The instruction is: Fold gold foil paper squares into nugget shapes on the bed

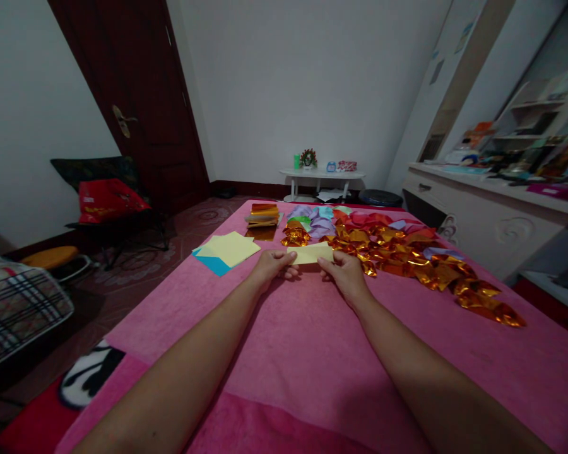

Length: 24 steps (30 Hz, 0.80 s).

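Between my two hands a pale yellow sheet of paper (307,255), which looks folded into a strip, is held out level above the pink cloth. My left hand (275,265) pinches its left end between thumb and fingers. At the right end, my right hand (341,271) grips it the same way. Left of my hands lies a fanned stack of yellow paper sheets (231,247) with blue sheets (214,262) showing beneath. Just beyond the strip sits a folded gold foil piece (295,233).
Many folded gold foil pieces (407,255) spread to the right, with purple and red paper pieces (320,227) behind. A stack of foil sheets (263,217) stands at the far left of the pink cloth (293,353). A cluttered white cabinet (492,198) flanks the right side.
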{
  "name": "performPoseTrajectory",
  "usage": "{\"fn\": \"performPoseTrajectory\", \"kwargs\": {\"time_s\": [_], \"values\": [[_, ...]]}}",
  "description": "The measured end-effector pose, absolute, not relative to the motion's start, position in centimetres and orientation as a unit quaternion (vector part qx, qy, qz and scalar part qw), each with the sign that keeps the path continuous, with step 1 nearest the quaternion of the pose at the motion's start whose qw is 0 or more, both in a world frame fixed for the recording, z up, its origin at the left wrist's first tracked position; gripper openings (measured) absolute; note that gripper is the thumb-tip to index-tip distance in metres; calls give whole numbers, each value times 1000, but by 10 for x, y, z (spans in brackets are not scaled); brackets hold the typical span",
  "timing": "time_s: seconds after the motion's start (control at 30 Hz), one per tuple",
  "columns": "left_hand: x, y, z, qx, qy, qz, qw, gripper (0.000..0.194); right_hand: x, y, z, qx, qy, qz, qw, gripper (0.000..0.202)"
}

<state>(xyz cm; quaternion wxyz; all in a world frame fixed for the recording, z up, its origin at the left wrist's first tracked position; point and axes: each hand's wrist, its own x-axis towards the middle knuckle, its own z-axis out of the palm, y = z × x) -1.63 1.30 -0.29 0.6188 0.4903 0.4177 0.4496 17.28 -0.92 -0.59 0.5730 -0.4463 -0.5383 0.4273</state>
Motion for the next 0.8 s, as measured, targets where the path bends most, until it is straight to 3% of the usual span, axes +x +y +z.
{"fn": "performPoseTrajectory", "kwargs": {"time_s": [0.8], "values": [[-16,15,-6,464,394,449,654,20,171,-9,-7,-452,-549,403,576,25]]}}
